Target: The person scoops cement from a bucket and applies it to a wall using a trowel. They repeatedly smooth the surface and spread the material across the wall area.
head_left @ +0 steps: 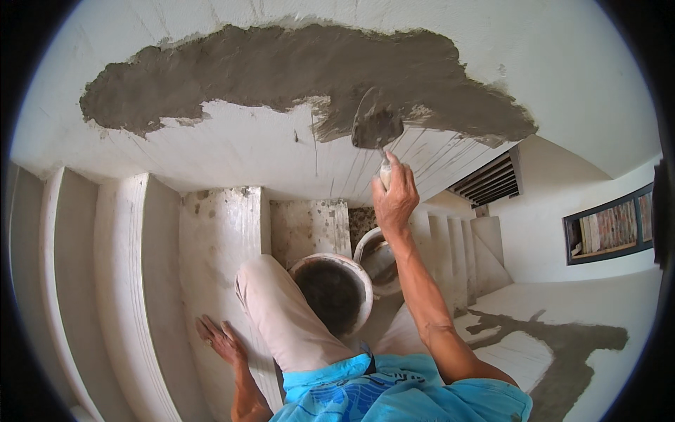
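Head view showed wet grey mortar [295, 67] spread across the far white surface, its edges ragged and its upper part lost in the bend of the lens. Below, near the person's knee, a round bucket [362, 278] held dark mortar; a second bucket [365, 247] just behind it was half hidden by the right forearm. The right hand [395, 197] gripped a trowel [376, 123] pressed against the mortar, its handle mostly covered by fingers. The left hand [221, 341] lay flat, fingers spread, on a stair step [211, 239].

No packages, labels, signs or screens anywhere in view.
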The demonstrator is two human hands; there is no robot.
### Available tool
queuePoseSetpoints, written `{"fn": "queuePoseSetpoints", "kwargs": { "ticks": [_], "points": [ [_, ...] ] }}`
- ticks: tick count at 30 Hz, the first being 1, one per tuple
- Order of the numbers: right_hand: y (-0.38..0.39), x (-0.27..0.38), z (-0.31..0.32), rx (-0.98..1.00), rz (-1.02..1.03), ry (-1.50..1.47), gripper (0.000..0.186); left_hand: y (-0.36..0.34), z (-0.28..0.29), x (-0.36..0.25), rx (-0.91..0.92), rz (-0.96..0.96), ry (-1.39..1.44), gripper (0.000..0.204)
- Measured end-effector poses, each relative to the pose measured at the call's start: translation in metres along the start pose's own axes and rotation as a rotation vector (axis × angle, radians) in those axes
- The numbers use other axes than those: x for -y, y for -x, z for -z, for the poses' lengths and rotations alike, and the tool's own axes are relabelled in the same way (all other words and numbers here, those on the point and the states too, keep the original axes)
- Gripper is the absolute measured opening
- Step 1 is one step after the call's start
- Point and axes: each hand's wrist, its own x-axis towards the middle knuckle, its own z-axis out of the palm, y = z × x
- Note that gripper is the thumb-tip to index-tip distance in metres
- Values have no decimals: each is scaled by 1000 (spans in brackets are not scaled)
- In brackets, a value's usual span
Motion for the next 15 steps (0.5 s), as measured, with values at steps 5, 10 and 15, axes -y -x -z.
{"fn": "queuePoseSetpoints", "kwargs": {
  "ticks": [5,10,15],
  "points": [
    [-14,-3,-16,-30,27,28,55,-1,-5,5,-7,-17,-32,68],
    [12,-3,-6,94,13,-11,56,-1,-5,7,18,-7,-8,71],
    [-15,12,4,16,21,-19,58,-1,-2,6,20,-4,-7,70]
  ]
}}
